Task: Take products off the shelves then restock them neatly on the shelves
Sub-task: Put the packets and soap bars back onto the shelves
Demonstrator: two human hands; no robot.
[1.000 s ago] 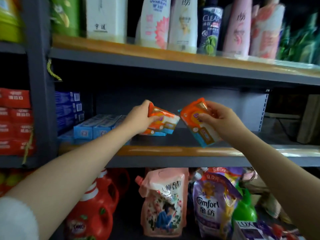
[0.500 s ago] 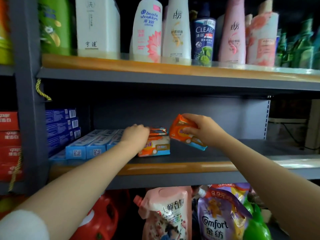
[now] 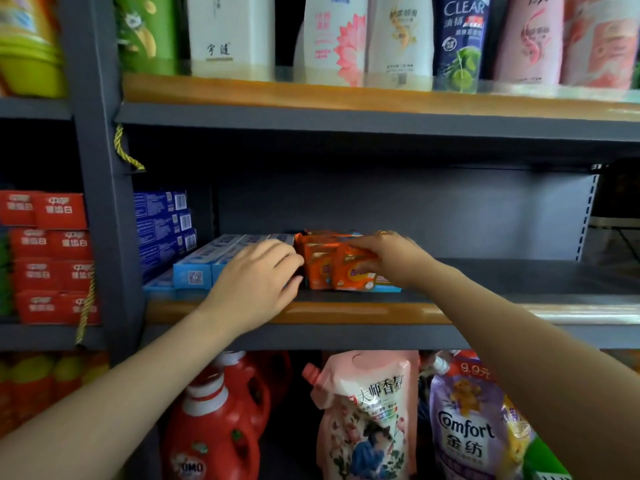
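Head view: middle shelf point(image 3: 346, 311)
Right hand point(image 3: 391, 258): fingers curled over front orange soap packet point(image 3: 349, 271)
Left hand point(image 3: 256, 285): fingers relaxed, just left of packets, over blue boxes point(image 3: 197, 268)

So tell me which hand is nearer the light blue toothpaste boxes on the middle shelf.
Left. The left hand lies over the front of the light blue toothpaste boxes. The right hand is further right, gripping the orange soap packs beside them.
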